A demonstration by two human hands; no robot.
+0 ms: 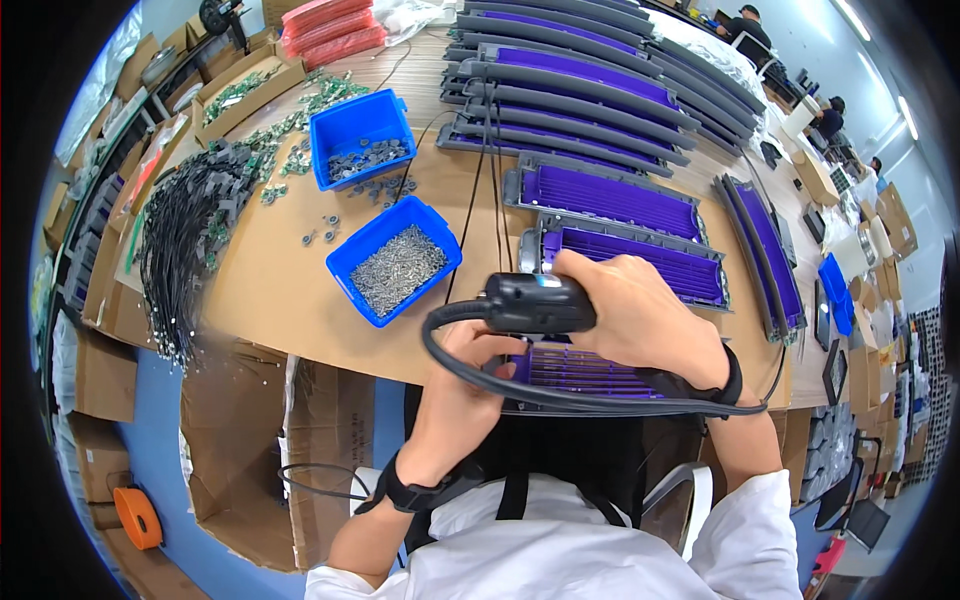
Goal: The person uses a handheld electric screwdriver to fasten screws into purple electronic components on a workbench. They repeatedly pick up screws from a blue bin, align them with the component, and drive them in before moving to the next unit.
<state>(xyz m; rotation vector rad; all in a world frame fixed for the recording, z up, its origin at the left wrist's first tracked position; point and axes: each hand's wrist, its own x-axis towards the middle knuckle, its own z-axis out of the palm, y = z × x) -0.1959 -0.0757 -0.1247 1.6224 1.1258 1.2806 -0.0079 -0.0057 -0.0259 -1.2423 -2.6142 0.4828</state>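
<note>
My right hand (pixel 640 305) is wrapped round a black electric screwdriver (pixel 540 303), held over the near edge of the table. A thick black cable loops from the screwdriver toward my right wrist. Below it lies a grey-framed panel with purple slats (pixel 585 372), partly covered by my hands and the cable. At this panel's left end is my left hand (pixel 465 370), fingers bent together close under the screwdriver; what they hold is hidden. Just beyond, two more purple-slatted panels (pixel 640 262) lie side by side. The screwdriver's tip is out of sight.
One blue bin (pixel 388 262) holds small screws, another (pixel 362 138) grey round parts. Black cables (pixel 180 240) and green circuit boards (pixel 335 92) lie left. Purple-grey panels (pixel 570 85) are stacked at the back; more panels (pixel 762 255) stand right. Thin cords hang above the table.
</note>
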